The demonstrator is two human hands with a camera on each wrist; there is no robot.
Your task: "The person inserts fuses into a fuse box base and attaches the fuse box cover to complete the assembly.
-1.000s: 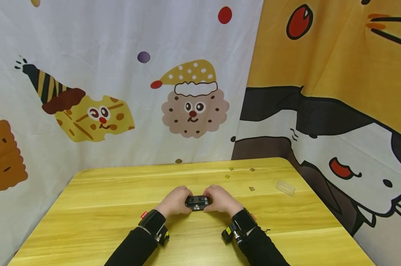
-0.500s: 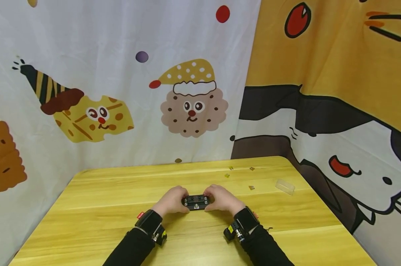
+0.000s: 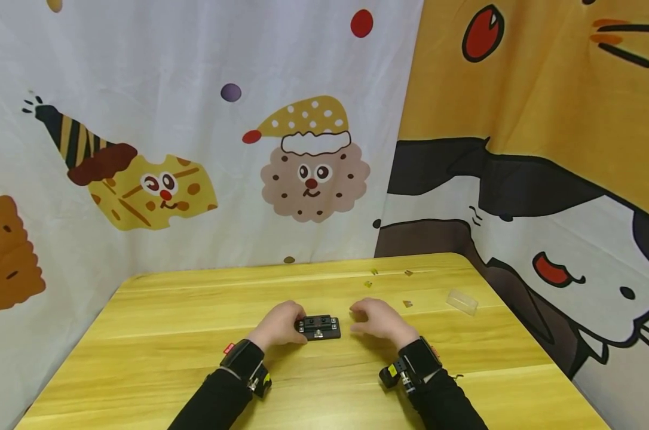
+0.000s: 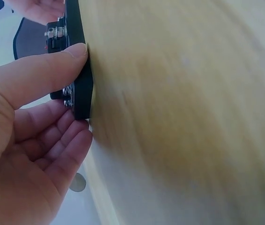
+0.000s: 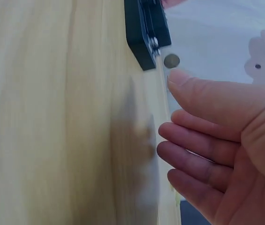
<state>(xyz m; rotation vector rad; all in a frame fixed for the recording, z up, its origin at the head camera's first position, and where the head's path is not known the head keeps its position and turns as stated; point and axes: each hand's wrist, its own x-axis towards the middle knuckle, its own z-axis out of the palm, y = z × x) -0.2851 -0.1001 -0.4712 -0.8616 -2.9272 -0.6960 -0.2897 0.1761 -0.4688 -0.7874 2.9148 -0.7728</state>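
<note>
Left hand (image 3: 278, 323) pinches 1 black block (image 3: 318, 327); right hand (image 3: 377, 319) hovers beside it, fingers loose.
Left-wrist view alone shows the thumb (image 4: 38, 72) pressing its edge; 4 small bits (image 3: 407, 304) dot the table (image 3: 168, 340).

Small black block (image 3: 318, 327) flat on table, screws up.

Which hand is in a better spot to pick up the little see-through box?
Probably the right hand: it is open, holds nothing and lies nearer the clear box. The left hand grips the black block.
</note>
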